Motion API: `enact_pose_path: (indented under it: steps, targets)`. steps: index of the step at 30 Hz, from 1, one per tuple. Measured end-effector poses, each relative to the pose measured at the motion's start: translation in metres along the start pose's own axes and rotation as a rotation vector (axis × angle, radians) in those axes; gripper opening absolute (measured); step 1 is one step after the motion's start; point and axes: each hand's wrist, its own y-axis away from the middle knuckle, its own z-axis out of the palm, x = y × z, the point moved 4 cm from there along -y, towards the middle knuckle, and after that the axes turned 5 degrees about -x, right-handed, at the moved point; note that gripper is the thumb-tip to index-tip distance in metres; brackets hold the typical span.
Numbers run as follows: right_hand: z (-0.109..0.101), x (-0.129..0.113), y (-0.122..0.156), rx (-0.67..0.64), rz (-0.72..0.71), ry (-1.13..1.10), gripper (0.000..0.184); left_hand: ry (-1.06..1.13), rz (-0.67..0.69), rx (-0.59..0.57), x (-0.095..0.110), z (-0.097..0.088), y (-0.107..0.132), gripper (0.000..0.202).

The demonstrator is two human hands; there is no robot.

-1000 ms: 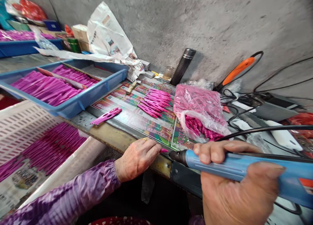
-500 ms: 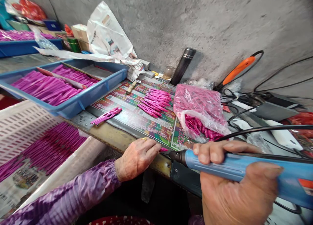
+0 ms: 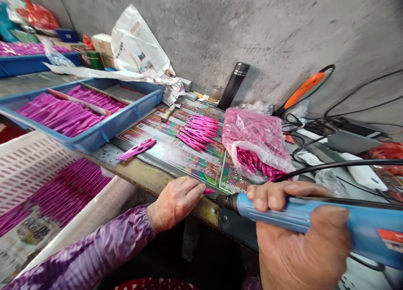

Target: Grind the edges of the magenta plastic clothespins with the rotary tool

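Note:
My left hand (image 3: 178, 202) is closed at the table's front edge, holding a slim pink piece (image 3: 209, 191) whose tip sticks out past the fingers; its rest is hidden. My right hand (image 3: 299, 239) wraps around a blue electric screwdriver (image 3: 283, 212), its black nose pointing left. The screwdriver's tip is close to the pink piece's end; I cannot tell whether they touch. Beyond my hands, a bunch of slim pink pieces (image 3: 198, 132) lies on the printed sheet (image 3: 192, 164). A few more pink pieces (image 3: 137, 149) lie to the left.
A plastic bag (image 3: 255, 128) of pink parts sits behind the screwdriver. At left stand a blue divided tray (image 3: 103, 132) and a white basket (image 3: 31, 155), both with pink pieces. A dark flask (image 3: 234, 84), an orange handle (image 3: 304, 89) and black cables (image 3: 346, 164) are near the wall.
Little differs. The right hand and screwdriver appear slightly further left, with the whole view shifted a bit the same way; both holds are unchanged.

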Motion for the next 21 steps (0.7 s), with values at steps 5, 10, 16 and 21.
enact_pose_path:
  steps: [5,10,16,21]
  targets:
    - [-0.0008,-0.0008,0.0001,-0.001,-0.006,-0.003,0.039,-0.020,-0.008,-0.040,0.0000,-0.0015,-0.0028,0.019]
    - [-0.0001,0.0017,0.0011,-0.002,0.002,-0.007,0.037,-0.004,0.029,0.002,0.0010,-0.0057,-0.0007,0.019]
    - [0.0003,0.0030,0.0016,0.003,0.010,-0.018,0.037,0.021,0.043,0.048,0.0008,-0.0043,0.0016,0.014]
    - [-0.0008,0.0033,0.0018,-0.002,0.010,-0.019,0.035,-0.007,0.037,0.019,0.0008,-0.0052,-0.0003,0.020]
